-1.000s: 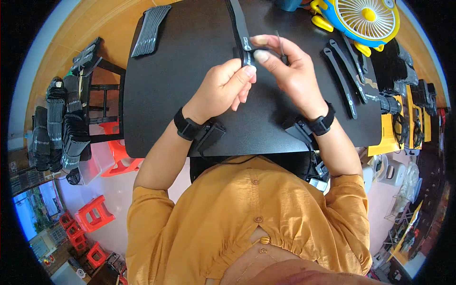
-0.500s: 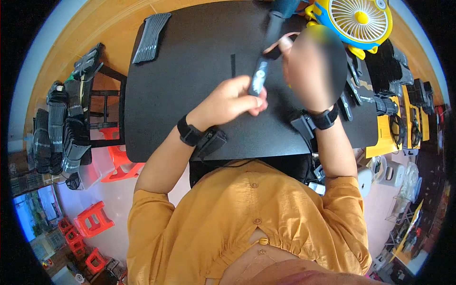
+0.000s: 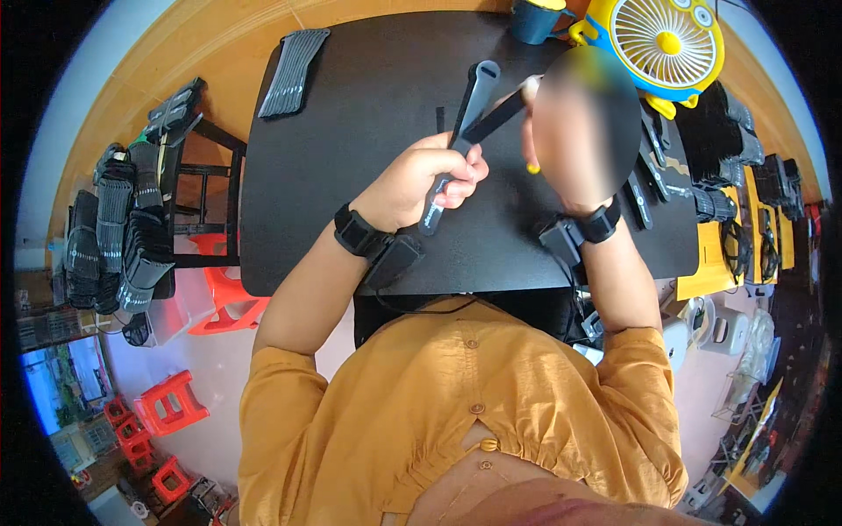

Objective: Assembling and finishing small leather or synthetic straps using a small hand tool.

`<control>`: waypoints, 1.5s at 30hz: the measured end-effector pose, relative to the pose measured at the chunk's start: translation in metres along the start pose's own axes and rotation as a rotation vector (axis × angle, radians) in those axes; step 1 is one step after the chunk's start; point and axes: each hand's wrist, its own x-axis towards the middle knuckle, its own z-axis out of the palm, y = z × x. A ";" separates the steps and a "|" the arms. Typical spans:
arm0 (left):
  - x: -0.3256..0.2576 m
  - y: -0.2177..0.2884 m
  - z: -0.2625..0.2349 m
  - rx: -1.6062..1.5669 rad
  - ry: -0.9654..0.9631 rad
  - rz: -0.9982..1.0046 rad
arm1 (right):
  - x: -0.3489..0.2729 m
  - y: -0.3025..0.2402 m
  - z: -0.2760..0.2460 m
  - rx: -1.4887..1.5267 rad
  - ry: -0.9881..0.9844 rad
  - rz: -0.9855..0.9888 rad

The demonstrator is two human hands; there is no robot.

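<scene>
Now a black strap is held lifted above the black surface, whereas a second ago it was pinched low between both hands close to the surface's middle. The left hand is closed around the strap's lower part, fingers wrapped over it, so that one end sticks out below the fist and the longer part rises up and away toward the far edge. A second, thinner black piece crosses the strap near its upper half and runs toward the right hand; that hand is blurred over, and whether its fingers are closed on anything cannot be told. Since half a second ago the strap has been tilted further upright and raised, while the left wrist has stayed at about the same place. From this it is judged that the work has passed from fine fingering at the surface to handling the strap in the air. A flat stack of black strips lies untouched at the far left corner, and a yellow fan stands at the far right.
</scene>
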 end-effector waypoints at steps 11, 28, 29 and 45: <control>-0.001 -0.001 0.012 0.076 -0.021 -0.200 | 0.026 -0.040 -0.073 0.254 0.343 -0.473; -0.025 0.017 -0.001 -0.208 0.139 0.003 | 0.004 -0.066 -0.055 0.109 0.035 -0.478; -0.021 0.019 0.002 -0.141 0.123 -0.012 | 0.000 -0.063 -0.046 0.095 0.021 -0.443; 0.016 0.071 -0.032 0.773 0.294 0.253 | 0.027 -0.019 -0.054 -0.291 0.058 -0.152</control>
